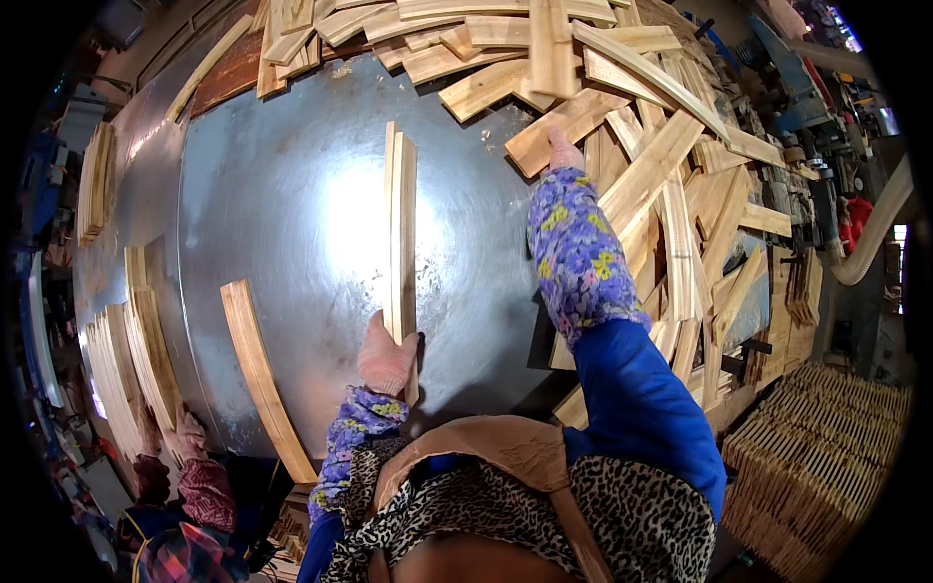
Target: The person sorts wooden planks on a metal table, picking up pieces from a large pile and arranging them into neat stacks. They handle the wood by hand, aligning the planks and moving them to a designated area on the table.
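In a pinkish glove, my left hand (386, 357) is closed round the near end of a few long narrow wooden boards (403, 233). They stand close side by side on the grey metal tabletop (282, 214). My right hand (563, 151), gloved too and stretched far forward, grips the lower edge of a single wooden board (583, 115) at the border of a heap. Its fingertips are partly hidden by the board. Patterned purple sleeves cover both my forearms. Loose wooden boards (671, 185) overlap at many angles beyond and to the right of that hand.
One board (260, 369) lies alone left of my left hand. At the far left, another person's gloved hand (187, 437) touches a row of boards (151, 340); a further bundle (95, 185) lies beyond. A large slatted wooden stack (816, 466) stands at lower right.
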Action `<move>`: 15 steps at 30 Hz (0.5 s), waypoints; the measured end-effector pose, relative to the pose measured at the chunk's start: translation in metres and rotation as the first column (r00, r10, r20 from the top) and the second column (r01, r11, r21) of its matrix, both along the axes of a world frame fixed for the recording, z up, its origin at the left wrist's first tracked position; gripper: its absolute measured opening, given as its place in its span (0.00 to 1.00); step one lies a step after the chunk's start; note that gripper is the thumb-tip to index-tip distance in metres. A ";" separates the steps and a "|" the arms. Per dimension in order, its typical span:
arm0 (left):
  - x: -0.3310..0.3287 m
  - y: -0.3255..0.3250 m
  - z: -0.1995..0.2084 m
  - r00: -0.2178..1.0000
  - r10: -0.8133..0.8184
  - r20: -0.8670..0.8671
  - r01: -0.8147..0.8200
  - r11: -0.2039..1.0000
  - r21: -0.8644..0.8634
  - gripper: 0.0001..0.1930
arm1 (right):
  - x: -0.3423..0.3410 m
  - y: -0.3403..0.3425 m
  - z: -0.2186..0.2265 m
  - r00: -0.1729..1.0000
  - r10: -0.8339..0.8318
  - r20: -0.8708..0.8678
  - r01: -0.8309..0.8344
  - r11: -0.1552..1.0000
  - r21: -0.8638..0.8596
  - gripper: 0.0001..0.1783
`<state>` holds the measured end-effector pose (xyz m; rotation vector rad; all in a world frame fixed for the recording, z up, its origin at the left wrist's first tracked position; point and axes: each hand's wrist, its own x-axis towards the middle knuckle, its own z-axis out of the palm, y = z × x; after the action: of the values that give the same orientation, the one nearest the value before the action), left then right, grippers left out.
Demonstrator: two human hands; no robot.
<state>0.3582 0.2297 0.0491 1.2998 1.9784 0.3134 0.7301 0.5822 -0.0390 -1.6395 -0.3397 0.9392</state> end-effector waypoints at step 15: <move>-0.003 -0.027 0.018 0.994 -0.099 0.055 0.101 0.995 -0.024 0.48 | -0.185 -0.407 0.082 0.073 0.891 0.448 -0.820 0.309 -0.482 0.40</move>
<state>0.3553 0.2032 0.0670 1.3544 1.8593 0.2696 0.5450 0.1748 0.0430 -1.7602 -2.0547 1.1630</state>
